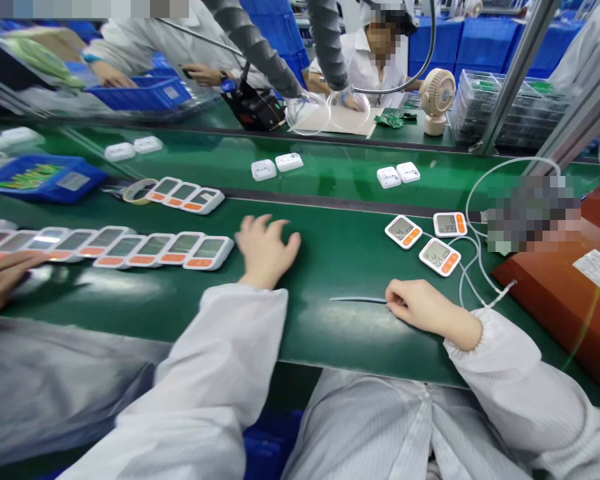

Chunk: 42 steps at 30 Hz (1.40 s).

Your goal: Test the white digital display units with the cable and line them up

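Note:
My left hand [267, 252] hovers over the green work surface with its fingers spread and nothing in them. Just left of it ends a row of white digital monitors [209, 252] with grey screens and orange buttons. My right hand [425, 307] is closed in a pinch on one end of a thin, pale grey tube [357, 299] that points left. Beyond that hand lie three lit monitors: one [403, 231] to the left, one [449, 224] behind and one [439, 257] nearest. White tubing [473, 250] runs close to them.
A co-worker's hand [5, 277] touches the row's left end. More monitors [185, 195] and a tape roll [139, 191] lie behind it. White housings [263, 170] sit on the green belt [330, 173]. A red-brown box [570, 280] stands right; a blue tray [75, 180], left.

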Motion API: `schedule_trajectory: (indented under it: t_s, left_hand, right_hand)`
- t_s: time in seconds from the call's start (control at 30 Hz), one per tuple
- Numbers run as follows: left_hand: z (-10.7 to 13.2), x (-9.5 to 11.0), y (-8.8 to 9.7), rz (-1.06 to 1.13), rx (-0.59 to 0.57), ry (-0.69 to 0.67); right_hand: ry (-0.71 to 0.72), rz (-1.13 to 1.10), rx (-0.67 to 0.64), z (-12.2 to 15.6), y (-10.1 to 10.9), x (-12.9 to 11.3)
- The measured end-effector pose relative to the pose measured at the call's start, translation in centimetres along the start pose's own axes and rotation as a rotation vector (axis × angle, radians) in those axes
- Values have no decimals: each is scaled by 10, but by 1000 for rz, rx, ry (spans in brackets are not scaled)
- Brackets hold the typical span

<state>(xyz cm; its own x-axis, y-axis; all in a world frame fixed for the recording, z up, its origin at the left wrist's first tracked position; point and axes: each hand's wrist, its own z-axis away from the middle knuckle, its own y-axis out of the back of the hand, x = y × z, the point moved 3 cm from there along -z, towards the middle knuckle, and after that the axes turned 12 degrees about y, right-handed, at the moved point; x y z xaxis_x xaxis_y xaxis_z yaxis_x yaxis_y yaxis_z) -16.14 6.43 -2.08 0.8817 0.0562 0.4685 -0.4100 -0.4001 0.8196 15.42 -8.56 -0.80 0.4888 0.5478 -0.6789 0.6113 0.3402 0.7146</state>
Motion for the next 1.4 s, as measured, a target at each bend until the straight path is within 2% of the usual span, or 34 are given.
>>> schedule_trajectory:
  t_s: [0.03,0.1,0.13,0.2,0.27,0.37,0.47,0.57,0.63,0.7,0.87,0.97,1.07,1.17,1.23,1.3,1.4]
  left_hand:
    - [-8,-24,8,-74,49,105]
    - [-18,-70,19,-216,47,327]
    - [-19,-87,23,-252,38,369]
    - [-17,-106,26,-273,29,329]
    - [-10,-108,24,-260,31,256]
    - [2,-87,15,-217,19,189]
    - [13,-51,3,-122,-53,124]
    - [23,-12,-15,71,-170,53]
    - [32,16,-29,283,-241,27]
    - [45,47,-43,534,-306,-9]
    - [89,135,-69,1009,-483,-135]
    - [114,171,-76,1219,-609,-173]
    - [125,183,-78,1392,-751,-114]
    - [124,180,-80,1497,-894,83]
    - [120,177,-80,1537,-928,193]
    - [116,177,-79,1558,-913,222]
    - [115,179,-81,1550,-942,169]
  right_hand:
    - [8,-14,38,0,0,1]
    - [5,-81,114,0,0,3]
    - [-4,-133,151,0,0,4]
    - [-34,-260,232,-1,0,8]
    - [-71,-382,338,-1,4,11]
    - [-109,-486,523,-1,16,13]
    - [-91,-500,665,2,34,10]
    - [-69,-462,792,9,50,6]
    - [-56,-408,858,14,58,3]
    - [-35,-329,858,18,62,1]
    - [25,-61,701,16,61,-2]
    - [58,33,659,13,58,0]
    - [75,162,661,14,57,3]
    - [76,313,679,15,55,4]
    - [75,401,717,15,52,4]
    - [92,453,741,14,48,3]
    - [95,470,718,12,43,4]
